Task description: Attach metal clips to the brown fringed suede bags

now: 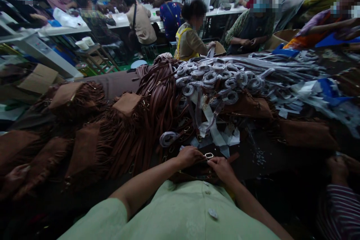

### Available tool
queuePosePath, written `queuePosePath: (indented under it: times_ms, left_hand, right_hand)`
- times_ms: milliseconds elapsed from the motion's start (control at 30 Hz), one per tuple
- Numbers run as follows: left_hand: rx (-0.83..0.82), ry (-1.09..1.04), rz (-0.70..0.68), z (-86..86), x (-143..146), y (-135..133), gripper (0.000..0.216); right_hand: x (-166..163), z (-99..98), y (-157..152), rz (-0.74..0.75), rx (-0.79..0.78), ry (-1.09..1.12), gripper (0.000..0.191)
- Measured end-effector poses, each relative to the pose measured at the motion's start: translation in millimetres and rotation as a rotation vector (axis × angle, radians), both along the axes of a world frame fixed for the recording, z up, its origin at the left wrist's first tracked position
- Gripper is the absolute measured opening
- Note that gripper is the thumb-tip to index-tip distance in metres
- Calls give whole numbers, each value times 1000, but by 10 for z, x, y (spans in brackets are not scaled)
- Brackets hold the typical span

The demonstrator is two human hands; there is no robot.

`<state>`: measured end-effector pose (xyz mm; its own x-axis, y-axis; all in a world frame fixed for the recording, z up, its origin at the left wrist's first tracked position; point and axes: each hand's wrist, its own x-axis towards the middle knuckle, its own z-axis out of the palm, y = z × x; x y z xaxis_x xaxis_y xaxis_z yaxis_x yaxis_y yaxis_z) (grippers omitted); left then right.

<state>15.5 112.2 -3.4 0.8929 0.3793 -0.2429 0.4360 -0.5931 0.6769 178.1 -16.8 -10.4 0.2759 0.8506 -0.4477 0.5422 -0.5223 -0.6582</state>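
Observation:
My left hand point(189, 156) and my right hand point(223, 168) are close together at the near edge of the dark table point(261, 165), both with fingers curled. Between them they pinch a small metal buckle point(209, 155) fixed to a brown strap or bag point(197, 170) lying against my body. Just beyond my hands lie a rolled grey strap point(168, 138) and loose white wrapping strips point(222, 138).
A pile of brown leather straps point(163, 97) and brown fringed suede bags point(84, 138) covers the left of the table. Rolled grey straps point(213, 78) heap up at centre and right. Another person's hand and striped sleeve point(337, 195) are at lower right. Several workers sit behind.

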Motion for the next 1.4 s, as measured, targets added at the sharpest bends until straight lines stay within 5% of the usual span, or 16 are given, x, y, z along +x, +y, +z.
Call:
queuePosePath:
  times_ms: [467, 800, 900, 1000, 1133, 1233, 1400]
  left_hand:
    - [77, -91, -63, -121, 44, -119, 27]
    - [-456, 135, 312, -196, 254, -134, 28]
    - [-434, 78, 365, -242, 264, -155, 27]
    - [-461, -3, 471, -298, 295, -169, 25]
    - [-783, -215, 572, -310, 378, -186, 19]
    - [-1036, -392, 557, -262, 404, -195, 22]
    - [-1183, -462, 534, -257, 355, -226, 32]
  right_hand:
    - [-44, -16, -17, -8, 29, -43, 34]
    - [-64, 96, -36, 15, 37, 3, 29]
    - [-32, 127, -50, -150, 83, 121, 25]
    - [37, 145, -51, -364, 163, 400, 44]
    - [126, 213, -13, -433, 278, 620, 44]
    - [166, 315, 39, -467, 338, 582, 42]
    - [261, 476, 130, -477, 387, 349, 46]
